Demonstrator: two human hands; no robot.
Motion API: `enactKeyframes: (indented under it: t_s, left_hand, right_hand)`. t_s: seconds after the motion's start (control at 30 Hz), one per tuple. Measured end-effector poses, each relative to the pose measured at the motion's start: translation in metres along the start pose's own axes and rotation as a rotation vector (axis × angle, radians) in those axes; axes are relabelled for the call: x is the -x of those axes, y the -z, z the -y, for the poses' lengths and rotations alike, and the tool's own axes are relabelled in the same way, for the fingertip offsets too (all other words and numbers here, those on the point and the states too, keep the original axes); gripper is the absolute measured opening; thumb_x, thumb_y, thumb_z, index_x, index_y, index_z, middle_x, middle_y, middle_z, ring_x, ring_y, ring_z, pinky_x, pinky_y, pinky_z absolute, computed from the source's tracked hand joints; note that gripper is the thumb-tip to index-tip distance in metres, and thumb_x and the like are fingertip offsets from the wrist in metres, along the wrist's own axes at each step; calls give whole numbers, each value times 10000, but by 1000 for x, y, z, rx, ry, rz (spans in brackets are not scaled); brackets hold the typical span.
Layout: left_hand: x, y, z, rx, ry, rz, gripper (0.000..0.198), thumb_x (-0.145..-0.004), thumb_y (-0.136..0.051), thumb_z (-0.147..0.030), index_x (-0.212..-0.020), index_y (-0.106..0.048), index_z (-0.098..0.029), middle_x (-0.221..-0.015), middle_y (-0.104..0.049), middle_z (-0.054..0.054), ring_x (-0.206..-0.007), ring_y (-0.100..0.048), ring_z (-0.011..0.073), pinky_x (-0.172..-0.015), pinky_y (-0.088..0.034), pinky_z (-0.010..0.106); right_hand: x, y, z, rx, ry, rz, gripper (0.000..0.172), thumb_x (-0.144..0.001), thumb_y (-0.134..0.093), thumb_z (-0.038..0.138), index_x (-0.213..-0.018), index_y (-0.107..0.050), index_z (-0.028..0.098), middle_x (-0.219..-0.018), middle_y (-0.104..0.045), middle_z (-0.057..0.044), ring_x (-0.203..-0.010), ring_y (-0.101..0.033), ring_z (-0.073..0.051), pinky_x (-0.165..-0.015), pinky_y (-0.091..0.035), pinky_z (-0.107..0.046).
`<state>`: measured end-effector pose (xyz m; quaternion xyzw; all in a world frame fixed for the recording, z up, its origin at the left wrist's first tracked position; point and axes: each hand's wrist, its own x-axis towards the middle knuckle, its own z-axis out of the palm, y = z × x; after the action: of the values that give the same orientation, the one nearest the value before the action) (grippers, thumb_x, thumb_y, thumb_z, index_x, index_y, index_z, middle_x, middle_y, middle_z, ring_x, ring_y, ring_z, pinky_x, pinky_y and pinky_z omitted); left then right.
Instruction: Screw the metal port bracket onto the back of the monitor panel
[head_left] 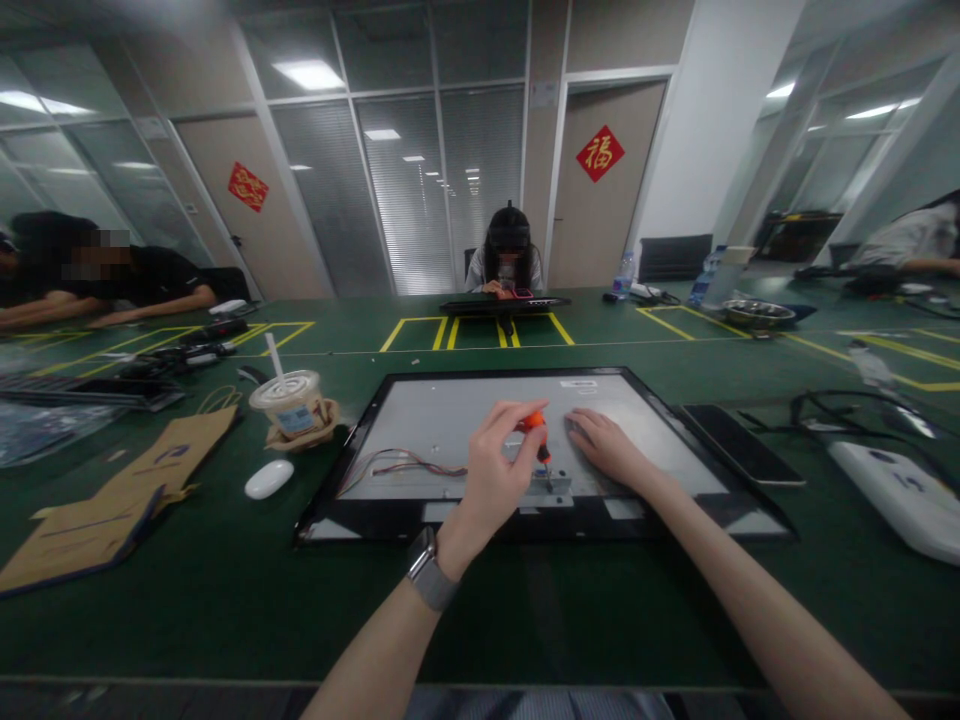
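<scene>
A flat monitor panel [420, 420] lies face down on the green table, grey metal back up, inside a black frame. My left hand [495, 470] is closed around a small orange-handled screwdriver [535, 428], its tip standing on a small metal bracket [551, 488] near the panel's front edge. My right hand [607, 445] lies flat on the panel just right of the screwdriver, fingers stretched out. Thin red and black wires [394, 467] run across the panel's left part.
A plastic cup with a straw [291, 402], a white mouse [268, 478] and brown paper bags [112, 495] lie left. A dark phone [739, 443], black cables and a white device [896, 492] lie right. Other people sit at the far and left sides.
</scene>
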<state>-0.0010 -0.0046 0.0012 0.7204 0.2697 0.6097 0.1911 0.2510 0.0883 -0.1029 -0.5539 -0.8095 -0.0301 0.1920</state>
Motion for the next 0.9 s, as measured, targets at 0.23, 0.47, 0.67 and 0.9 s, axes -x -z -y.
enactKeyframes:
  t_s: [0.23,0.47,0.67,0.9]
  left_hand:
    - [0,2,-3,-117,-28,-15,250,-979,-546,-193,-1177,-698,-195,-1085,-595,77,-975,-626,172,-885,-538,315]
    - [2,-2,5,-142,-64,-58,245,-944,-645,-219,-1186,-679,-207,-908,-573,14,-788,-604,133,-791,-547,281]
    - [1,0,0,-75,4,20,306,-1000,-507,-198,-1274,-642,-210,-1156,-607,92,-995,-640,172,-870,-558,314]
    - [0,-1,3,-84,18,-34,197,-943,-645,-258,-1125,-710,-218,-900,-569,15,-756,-606,124,-744,-565,273]
  right_hand:
    - [-1,-4,-3,7,6,-2,390,-993,-447,278,-1325,-625,174,-1409,-613,-173,-1298,-574,-304,-1066,-475,-471]
    - [0,-5,-4,6,10,-19,392,-987,-450,273,-1333,-616,195,-1394,-625,-164,-1287,-585,-297,-1050,-486,-478]
    - [0,-2,-1,7,10,-14,393,-989,-436,274,-1321,-626,180,-1392,-626,-168,-1289,-583,-301,-1060,-483,-472]
    - [-1,0,0,-7,8,-14,394,-982,-451,278,-1325,-628,200,-1387,-631,-164,-1287,-584,-306,-1061,-480,-485]
